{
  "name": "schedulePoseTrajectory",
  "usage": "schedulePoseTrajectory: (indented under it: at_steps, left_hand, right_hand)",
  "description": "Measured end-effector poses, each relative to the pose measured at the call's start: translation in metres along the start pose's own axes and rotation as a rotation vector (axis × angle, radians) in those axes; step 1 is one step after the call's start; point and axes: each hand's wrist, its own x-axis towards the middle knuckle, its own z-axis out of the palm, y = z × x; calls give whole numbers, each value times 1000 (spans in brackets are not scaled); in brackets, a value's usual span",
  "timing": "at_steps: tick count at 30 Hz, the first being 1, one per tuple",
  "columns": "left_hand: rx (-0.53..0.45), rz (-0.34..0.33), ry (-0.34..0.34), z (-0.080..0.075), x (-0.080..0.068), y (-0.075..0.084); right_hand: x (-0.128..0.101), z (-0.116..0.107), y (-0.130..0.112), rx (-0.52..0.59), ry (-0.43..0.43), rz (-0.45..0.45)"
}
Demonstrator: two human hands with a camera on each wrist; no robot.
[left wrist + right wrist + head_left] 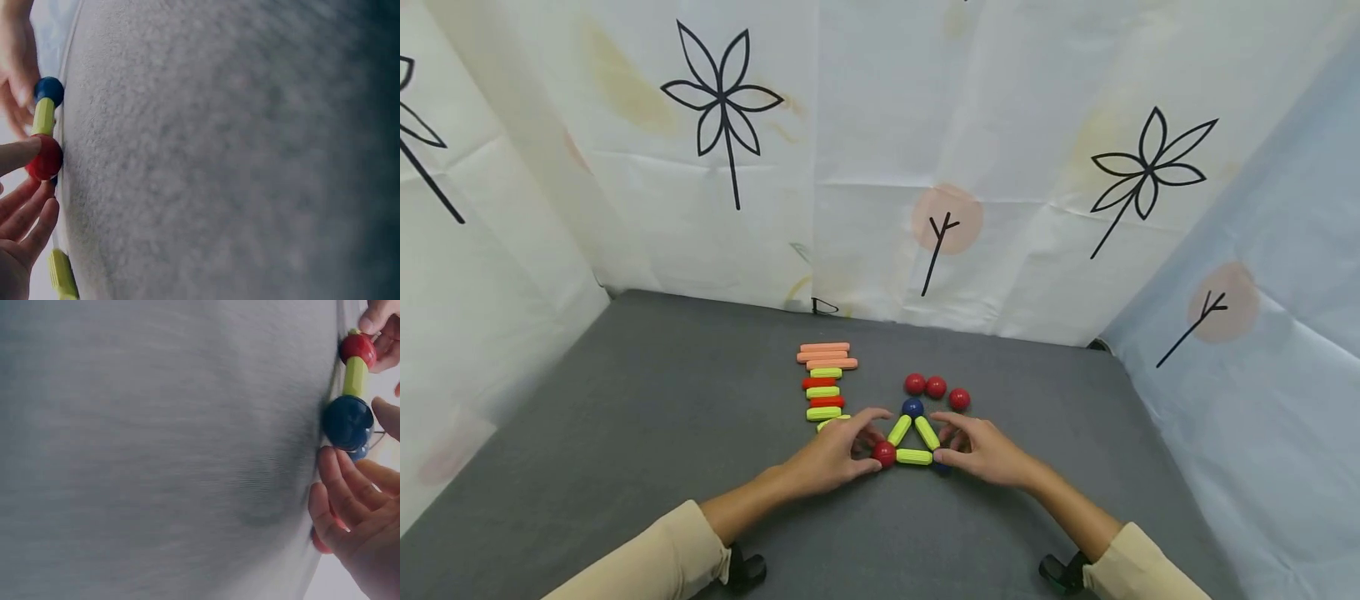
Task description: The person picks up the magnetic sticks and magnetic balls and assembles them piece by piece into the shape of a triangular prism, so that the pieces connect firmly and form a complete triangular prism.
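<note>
A triangle of lime-green rods lies on the dark grey table, with a ball at each corner. My left hand [841,450] pinches the red ball [47,157] at the near left corner between thumb and fingers. At the near right corner, my right hand [988,452] has its thumb and fingertips around a blue ball [347,422], which the thumb partly hides in the head view. Another blue ball [913,407] forms the far corner. The near rod [914,457] joins the two held balls; a left rod [899,430] and a right rod [927,433] slope toward the far ball.
Just beyond the triangle sit three loose red balls [936,387]. To the left, a column of loose rods runs away from me: lime-green rods [823,392], red rods [827,402] and orange rods [824,356]. Patterned white cloth [880,167] walls the table's back and sides.
</note>
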Motion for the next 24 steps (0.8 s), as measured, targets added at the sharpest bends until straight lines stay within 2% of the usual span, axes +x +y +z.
schedulePoseTrajectory:
  at_steps: [3, 6, 9, 11, 14, 17, 21, 24]
  left_hand:
    - [3, 22, 66, -8, -7, -4]
    - [23, 43, 175, -19, -14, -11]
    - [52, 36, 262, -28, -18, -18]
    - [73, 19, 287, -32, -20, -22]
    - [129, -21, 289, -34, -21, -25]
    - [226, -57, 273, -33, -19, -24]
    - [372, -81, 228, -32, -15, -20]
    - [445, -81, 188, -32, -14, -16]
  right_hand:
    - [-9, 4, 2, 30, -9, -19]
    - [-13, 7, 4, 48, 1, -12]
    - [-16, 8, 5, 55, 25, -11]
    - [-17, 8, 7, 58, 37, -12]
    - [-18, 8, 8, 69, 39, -14]
    - [-18, 8, 8, 79, 30, 5]
    - [-17, 8, 7, 87, 19, 28]
    - [-17, 7, 6, 96, 14, 26]
